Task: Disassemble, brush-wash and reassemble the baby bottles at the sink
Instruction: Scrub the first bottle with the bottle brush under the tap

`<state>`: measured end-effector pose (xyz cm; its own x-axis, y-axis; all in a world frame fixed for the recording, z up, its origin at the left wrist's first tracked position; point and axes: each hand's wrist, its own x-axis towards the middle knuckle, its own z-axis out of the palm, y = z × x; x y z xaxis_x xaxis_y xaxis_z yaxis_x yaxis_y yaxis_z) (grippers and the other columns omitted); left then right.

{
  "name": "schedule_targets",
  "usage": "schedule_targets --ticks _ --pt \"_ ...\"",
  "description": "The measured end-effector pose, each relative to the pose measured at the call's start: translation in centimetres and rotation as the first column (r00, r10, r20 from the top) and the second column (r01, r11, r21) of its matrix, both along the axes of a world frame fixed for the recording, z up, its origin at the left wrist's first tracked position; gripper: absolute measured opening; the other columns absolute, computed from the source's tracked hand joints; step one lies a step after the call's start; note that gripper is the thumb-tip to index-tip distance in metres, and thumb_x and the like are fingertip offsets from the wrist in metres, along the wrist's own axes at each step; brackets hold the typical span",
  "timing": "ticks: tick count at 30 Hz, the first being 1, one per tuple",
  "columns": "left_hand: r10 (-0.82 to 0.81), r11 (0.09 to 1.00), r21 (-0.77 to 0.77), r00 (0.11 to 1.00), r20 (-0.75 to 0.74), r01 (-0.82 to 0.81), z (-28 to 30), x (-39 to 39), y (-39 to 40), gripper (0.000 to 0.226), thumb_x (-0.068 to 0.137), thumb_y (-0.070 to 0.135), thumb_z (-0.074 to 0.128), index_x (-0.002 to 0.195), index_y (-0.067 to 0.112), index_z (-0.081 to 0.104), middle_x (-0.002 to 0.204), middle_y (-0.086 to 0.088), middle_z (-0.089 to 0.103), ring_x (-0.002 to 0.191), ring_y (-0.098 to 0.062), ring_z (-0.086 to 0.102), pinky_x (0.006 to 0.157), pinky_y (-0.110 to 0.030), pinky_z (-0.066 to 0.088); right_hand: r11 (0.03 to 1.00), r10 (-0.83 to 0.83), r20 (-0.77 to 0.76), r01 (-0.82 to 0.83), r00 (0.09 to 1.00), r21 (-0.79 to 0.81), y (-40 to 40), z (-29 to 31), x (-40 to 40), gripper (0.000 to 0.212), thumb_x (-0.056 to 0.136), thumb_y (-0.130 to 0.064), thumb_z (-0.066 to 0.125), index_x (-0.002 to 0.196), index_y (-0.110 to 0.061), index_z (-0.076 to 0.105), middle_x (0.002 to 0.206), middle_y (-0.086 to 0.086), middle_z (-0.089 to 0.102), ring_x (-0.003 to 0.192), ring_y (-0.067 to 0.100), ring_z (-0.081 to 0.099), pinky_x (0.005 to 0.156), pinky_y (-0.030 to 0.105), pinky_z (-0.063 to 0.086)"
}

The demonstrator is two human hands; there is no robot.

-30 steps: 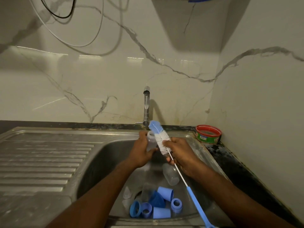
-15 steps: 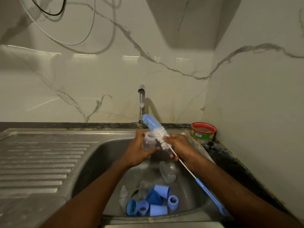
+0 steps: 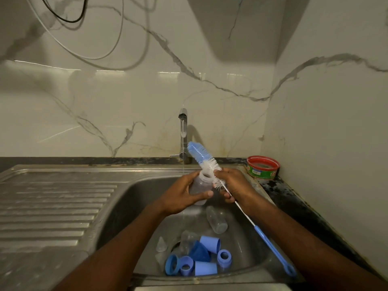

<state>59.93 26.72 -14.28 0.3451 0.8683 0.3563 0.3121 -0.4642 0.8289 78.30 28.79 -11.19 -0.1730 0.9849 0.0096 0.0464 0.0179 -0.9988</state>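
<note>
Over the steel sink basin, the left hand wraps the light, wet, likely slippery clear plastic bottle mid-body, while at its three o'clock the right hand pinches the blue-and-white bristle brush.

No legible text. Red-rimmed tub at the back right corner of the surface carries a green label with a white barcode-like patch and red marks; the lettering is too small and blurred to read.
</note>
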Motion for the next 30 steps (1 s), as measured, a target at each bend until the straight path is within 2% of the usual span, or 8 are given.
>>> schedule_targets --ticks 3,9,15,18,21,23,27,30 --pt "0.009 1.000 -0.003 0.999 -0.031 -0.009 0.2 -0.1 -0.2 0.052 0.090 0.028 0.076 0.138 0.026 0.056 0.131 0.014 0.066 0.120 -0.003 0.062 0.103 -0.024 0.050 1.000 0.023 0.063 -0.024 0.998 0.010 0.0 0.2 0.7 0.018 0.101 -0.020 0.055 0.108 -0.008 0.067 0.059 0.007 0.055 0.036 0.012 0.038 0.038 0.015 0.025" --pt "0.291 0.954 0.060 0.956 0.021 -0.292 0.0 -1.4 0.6 0.041 0.092 0.043 0.068 0.130 0.041 0.053 0.124 0.025 0.062 0.109 0.008 0.061 0.101 -0.032 0.053 0.994 0.075 0.175 -0.086 0.982 0.060 -1.2 0.7 0.5 0.018 0.102 -0.023 0.053 0.111 -0.015 0.067 0.059 0.002 0.062 0.038 0.011 0.040 0.038 0.018 0.027" --pt "0.060 0.998 0.022 0.995 -0.082 -0.059 0.0 -0.1 -0.2 0.054 0.094 0.036 0.070 0.143 0.032 0.048 0.132 0.020 0.062 0.120 0.004 0.059 0.096 -0.014 0.050 0.998 0.017 0.158 -0.026 0.987 0.055 -0.5 0.7 0.5 0.019 0.101 -0.023 0.054 0.110 -0.013 0.068 0.056 0.001 0.060 0.039 0.011 0.041 0.039 0.018 0.028" --pt "0.157 0.981 0.133 0.979 -0.128 -0.140 -0.2 0.0 0.5 0.052 0.094 0.046 0.067 0.141 0.029 0.052 0.130 0.015 0.064 0.115 0.003 0.062 0.095 -0.019 0.052 0.994 -0.015 0.205 -0.008 0.979 0.108 -0.3 0.5 0.8 0.019 0.102 -0.025 0.054 0.110 -0.015 0.068 0.063 0.003 0.064 0.041 0.011 0.046 0.039 0.021 0.032" --pt "0.420 0.898 0.186 0.904 -0.084 -0.399 -1.0 -1.0 1.5 0.052 0.089 0.059 0.062 0.124 0.021 0.062 0.116 0.005 0.071 0.098 -0.004 0.067 0.088 -0.031 0.058 0.872 -0.223 0.473 -0.043 0.852 0.488 -0.7 0.1 0.7 0.021 0.100 -0.027 0.060 0.114 -0.017 0.072 0.088 -0.001 0.071 0.064 0.006 0.059 0.053 0.009 0.038" --pt "0.499 0.861 0.190 0.857 -0.130 -0.472 -1.0 -1.2 1.6 0.060 0.082 0.069 0.058 0.115 0.020 0.065 0.109 0.003 0.071 0.092 -0.005 0.065 0.084 -0.028 0.056 0.748 -0.323 0.589 -0.181 0.741 0.638 -0.9 0.2 0.2 0.019 0.100 -0.029 0.060 0.113 -0.018 0.069 0.098 -0.005 0.069 0.077 0.003 0.058 0.062 0.007 0.038" --pt "0.580 0.814 0.180 0.771 -0.262 -0.552 -1.0 -1.1 1.9 0.051 0.087 0.063 0.062 0.110 0.017 0.064 0.105 0.001 0.068 0.088 -0.008 0.059 0.080 -0.023 0.046 0.769 -0.336 0.758 -0.301 0.559 0.563 -1.3 1.4 -0.6 0.030 0.104 -0.031 0.052 0.130 -0.018 0.058 0.125 0.003 0.062 0.111 0.018 0.059 0.092 0.027 0.047" --pt "0.591 0.807 0.204 0.740 -0.323 -0.555 -1.6 -1.2 2.3 0.053 0.089 0.064 0.060 0.119 0.020 0.063 0.113 -0.002 0.069 0.095 -0.010 0.062 0.087 -0.029 0.052 0.717 -0.376 0.776 -0.372 0.506 0.589 -2.0 1.5 -0.8 0.033 0.104 -0.036 0.052 0.136 -0.025 0.053 0.133 0.001 0.058 0.115 0.018 0.057 0.099 0.034 0.048"
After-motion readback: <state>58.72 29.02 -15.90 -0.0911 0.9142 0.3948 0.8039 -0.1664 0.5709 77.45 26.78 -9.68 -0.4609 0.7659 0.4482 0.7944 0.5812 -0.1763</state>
